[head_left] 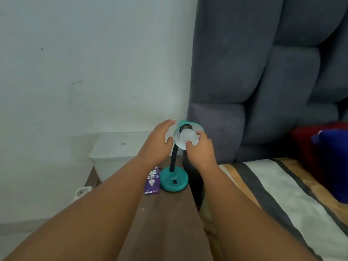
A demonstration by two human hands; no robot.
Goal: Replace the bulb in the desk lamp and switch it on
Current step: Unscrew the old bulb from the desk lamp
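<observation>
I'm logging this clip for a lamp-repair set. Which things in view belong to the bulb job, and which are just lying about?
Part of the job:
lamp
bulb
bulb box
right hand, on the bulb
left hand, open beside the shade

Just lying about:
white bin
headboard
bed cover

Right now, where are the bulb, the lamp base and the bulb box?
bulb (188, 136): head view, on the white globe above the right hand's fingers.
lamp base (174, 180): head view, on the teal disc's top.
bulb box (152, 184): head view, on the purple front face.
</observation>
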